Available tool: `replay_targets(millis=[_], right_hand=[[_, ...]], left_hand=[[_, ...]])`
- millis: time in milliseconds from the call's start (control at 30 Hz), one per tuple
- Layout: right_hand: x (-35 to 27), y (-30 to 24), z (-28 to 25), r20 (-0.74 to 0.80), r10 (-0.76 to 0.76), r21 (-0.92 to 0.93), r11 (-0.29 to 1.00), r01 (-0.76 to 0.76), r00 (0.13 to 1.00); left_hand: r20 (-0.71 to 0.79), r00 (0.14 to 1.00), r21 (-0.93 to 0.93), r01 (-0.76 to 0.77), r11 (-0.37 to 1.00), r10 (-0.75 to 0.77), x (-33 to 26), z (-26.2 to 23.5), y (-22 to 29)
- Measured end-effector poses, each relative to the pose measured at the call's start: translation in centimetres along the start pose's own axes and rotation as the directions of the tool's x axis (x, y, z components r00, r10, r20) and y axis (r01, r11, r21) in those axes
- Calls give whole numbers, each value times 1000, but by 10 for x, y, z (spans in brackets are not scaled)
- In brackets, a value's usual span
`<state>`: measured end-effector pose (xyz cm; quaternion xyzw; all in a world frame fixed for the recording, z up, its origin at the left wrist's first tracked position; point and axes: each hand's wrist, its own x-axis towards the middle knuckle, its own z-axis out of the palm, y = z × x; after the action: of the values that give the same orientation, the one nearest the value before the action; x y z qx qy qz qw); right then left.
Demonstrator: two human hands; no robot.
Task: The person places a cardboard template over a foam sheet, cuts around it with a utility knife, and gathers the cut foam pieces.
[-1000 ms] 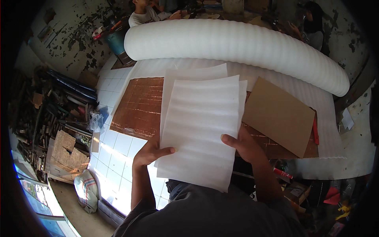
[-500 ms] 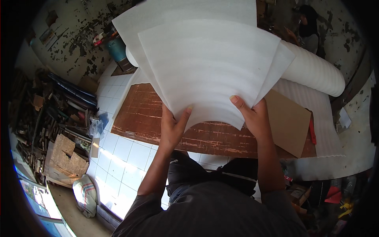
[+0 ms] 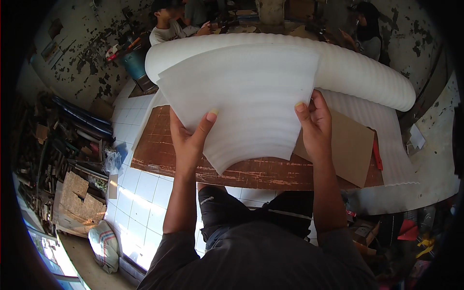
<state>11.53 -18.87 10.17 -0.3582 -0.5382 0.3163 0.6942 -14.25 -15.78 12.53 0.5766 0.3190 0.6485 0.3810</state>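
Between my hands, white foam sheets [image 3: 246, 101] are held up over a worn brown table [image 3: 159, 140], their lower edge curving. My left hand [image 3: 188, 133] grips the left edge, thumb on the near face and fingers behind. At the right edge my right hand [image 3: 315, 125] pinches the sheets, its thumb in front and the fingers curled behind. The sheets lie closely aligned; how many there are I cannot tell. Behind them a large roll of white foam [image 3: 367, 75] stretches across the back of the table.
On the table's right lie a brown cardboard piece [image 3: 343, 145] and a red tool [image 3: 377, 153], beside unrolled foam [image 3: 394, 157]. Scrap wood [image 3: 77, 193] and a white sack [image 3: 103, 246] stand at left. People [image 3: 169, 31] sit beyond the roll.
The foam sheets have come lower and nearer, and their spread edges now line up. My left hand has shifted left and up. The roll's left part and a person behind it have come into sight.
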Motion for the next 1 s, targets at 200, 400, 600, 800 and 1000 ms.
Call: replay_targets(millis=[200,400,600,800,1000], right_hand=[[-11,7,9,-93,-147,-192,973,128,985],[-13,9,6,-80,-205,-159,969,191,975],[-23,28,-4,-42,-127,-180,977,117,991],[-57,73,-8,-49,6,-313,949,-21,999],[-57,50,-6,-87,31,-335,940,-59,996]], left_hand=[[-50,997,-14,-65,998,64,-2,2,-10],[-60,990,-57,-130,990,127,-4,-5,-23],[2,1000,-49,29,998,-29,-19,-6,-43],[36,981,-19,193,981,-192,-53,-1,-78],[146,913,40,378,925,-380,-46,-13,-82]])
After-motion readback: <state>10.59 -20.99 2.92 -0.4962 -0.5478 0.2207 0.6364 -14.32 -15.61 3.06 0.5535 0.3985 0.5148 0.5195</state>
